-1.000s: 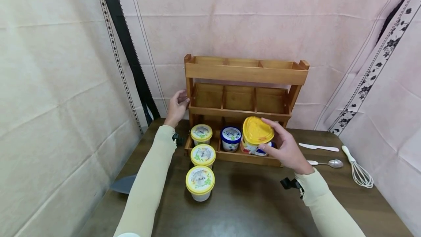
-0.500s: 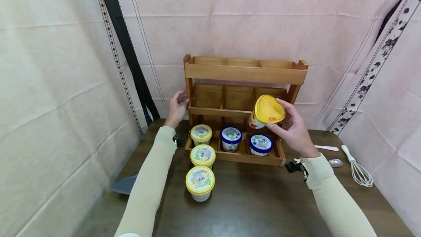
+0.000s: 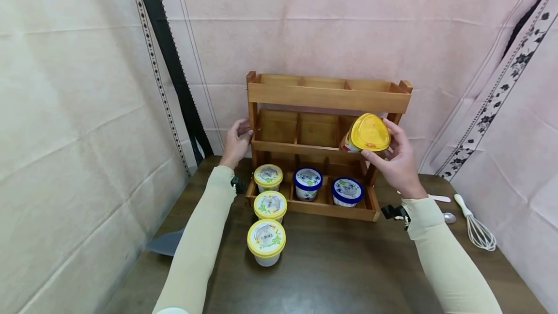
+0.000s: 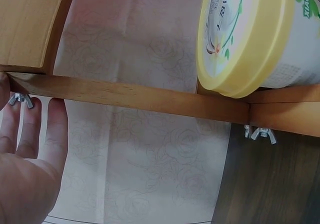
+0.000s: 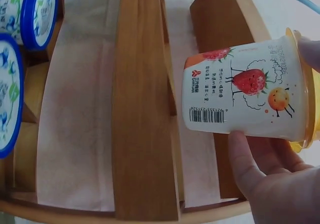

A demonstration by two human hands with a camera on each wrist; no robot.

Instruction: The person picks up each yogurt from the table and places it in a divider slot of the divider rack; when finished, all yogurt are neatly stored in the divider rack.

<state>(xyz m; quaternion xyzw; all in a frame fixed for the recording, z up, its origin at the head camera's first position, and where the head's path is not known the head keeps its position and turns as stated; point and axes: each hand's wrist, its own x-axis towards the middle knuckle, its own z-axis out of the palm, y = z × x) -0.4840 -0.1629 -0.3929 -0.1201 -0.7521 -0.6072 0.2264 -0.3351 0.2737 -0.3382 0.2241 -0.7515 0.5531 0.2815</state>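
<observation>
Tubs with pale-yellow lids (image 3: 266, 242) stand nearest, at 11 o'clock; blue-lidded tubs (image 3: 347, 191) sit beyond, in the bottom tier (image 3: 331, 210). The strawberry tub (image 3: 370, 132), gripped by the right hand (image 3: 398, 164) at 1 o'clock, has risen to middle-tier (image 3: 301, 148) height, so that compartment looks reachable; room is tight beneath the top tier (image 3: 327, 95). The left hand's (image 3: 237, 142) extended fingers touch the left post (image 3: 253, 110), at 11.

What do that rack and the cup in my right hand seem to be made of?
The rack: wood, probably varnished, judging by visible grain and smooth finish. The cup: likely plastic or coated paper, from its smooth printed wall; its yellow lid looks like glossy plastic, with a moulded rim.
</observation>
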